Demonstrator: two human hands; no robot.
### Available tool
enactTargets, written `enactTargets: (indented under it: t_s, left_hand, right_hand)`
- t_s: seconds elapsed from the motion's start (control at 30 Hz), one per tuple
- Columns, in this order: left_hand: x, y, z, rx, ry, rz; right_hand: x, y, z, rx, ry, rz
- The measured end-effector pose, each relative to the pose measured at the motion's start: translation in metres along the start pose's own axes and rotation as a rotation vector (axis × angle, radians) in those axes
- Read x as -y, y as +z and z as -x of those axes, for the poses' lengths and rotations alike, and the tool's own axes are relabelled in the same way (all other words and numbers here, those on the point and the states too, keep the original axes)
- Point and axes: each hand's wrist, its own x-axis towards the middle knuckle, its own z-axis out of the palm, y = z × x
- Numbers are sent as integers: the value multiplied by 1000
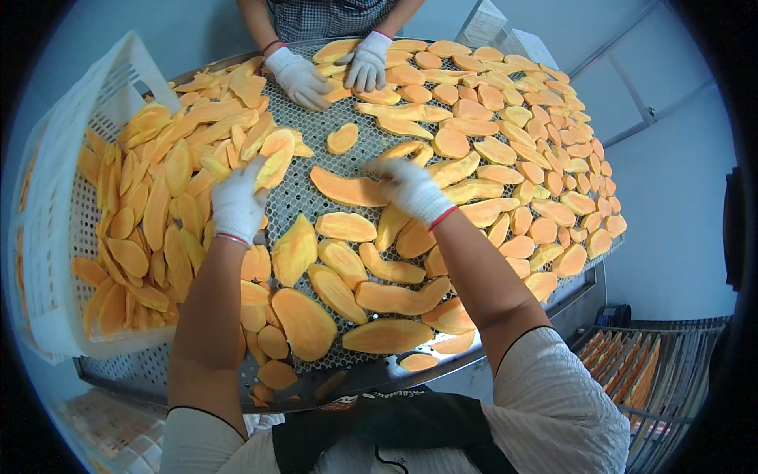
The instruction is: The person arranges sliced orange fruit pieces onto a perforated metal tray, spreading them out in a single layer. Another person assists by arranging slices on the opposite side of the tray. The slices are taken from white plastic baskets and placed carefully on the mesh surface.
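Observation:
My left hand (239,198), in a white knit glove, holds an orange-yellow slice (276,159), apparently sweet potato, at the edge of the heaped slices (157,201). My right hand (408,186), gloved likewise, is over the mesh tray (296,198), at the right end of a long curved slice (343,187). Its fingertips are blurred, so its grip cannot be told. Slices lie side by side across the tray's right part, and larger ones (304,323) lie near me. A small slice (343,138) lies apart between the heap and my right hand.
Across the tray, a co-worker's gloved hands (366,62) touch slices near the far edge. A white perforated plastic crate (53,284) lies tipped at the left, slices in its mouth. A rack of trays (657,367) stands at the lower right. The metal table's edge (438,370) runs before me.

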Motion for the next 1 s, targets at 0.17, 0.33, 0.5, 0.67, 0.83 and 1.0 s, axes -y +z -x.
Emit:
enactTargets:
  t_s: [0.17,0.33,0.5,0.67,0.83,1.0]
  left_hand:
    - [14,-25,24,-190,-174,51]
    - [41,-42,48,-20,-435,-296]
    - [38,-34,52,38,-494,-261]
    - [40,-30,59,-139,-435,-331]
    - [-2,-27,63,-165,-69,-229]
    - [-10,-15,80,-210,5,-110]
  right_hand:
    - [-59,-12,2,-329,144,-170]
    - [-8,5,8,-141,97,55]
    - [21,39,-19,-149,-276,225]
    - [73,82,-69,2,-559,532]
    - [98,91,-113,316,-440,624]
    - [94,87,-122,180,-391,109]
